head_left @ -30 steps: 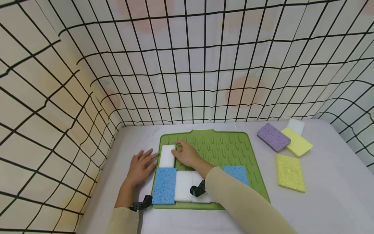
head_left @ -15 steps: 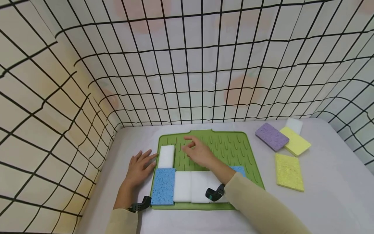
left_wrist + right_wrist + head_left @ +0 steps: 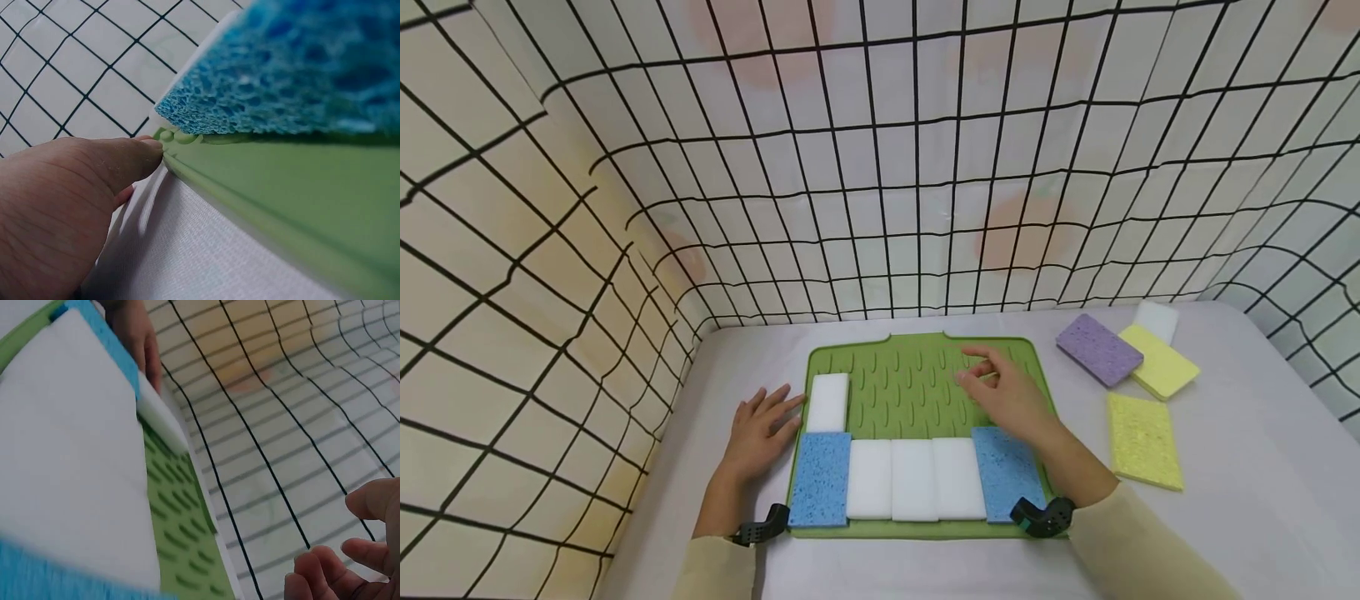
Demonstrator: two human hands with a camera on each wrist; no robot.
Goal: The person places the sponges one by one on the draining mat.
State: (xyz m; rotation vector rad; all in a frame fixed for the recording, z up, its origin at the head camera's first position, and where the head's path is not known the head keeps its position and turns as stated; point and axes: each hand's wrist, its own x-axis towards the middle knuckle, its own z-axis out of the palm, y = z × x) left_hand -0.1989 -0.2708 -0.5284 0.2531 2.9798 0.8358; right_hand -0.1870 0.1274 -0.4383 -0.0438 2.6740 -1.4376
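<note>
A green ridged mat (image 3: 917, 392) lies on the white-covered table. Along its front edge sit a blue sponge (image 3: 820, 479), three white sponges (image 3: 914, 480) side by side, and another blue sponge (image 3: 1006, 467) at the right. One more white sponge (image 3: 828, 402) stands behind the left blue one. My left hand (image 3: 760, 429) rests with spread fingers at the mat's left edge; in the left wrist view its thumb (image 3: 134, 159) touches the rim. Over the mat's right part is my right hand (image 3: 1011, 398), fingers loosely bent, nothing between them.
To the right of the mat lie a purple sponge (image 3: 1100, 350), a yellow sponge (image 3: 1159, 362) and a white sponge (image 3: 1156, 322), overlapping in this view. Another yellow sponge (image 3: 1145, 441) lies nearer. Black wire grid (image 3: 917, 183) stands behind the table and along both sides.
My right hand has let go of the white sponge at the mat's left and moved right across the mat. The left hand stays where it was.
</note>
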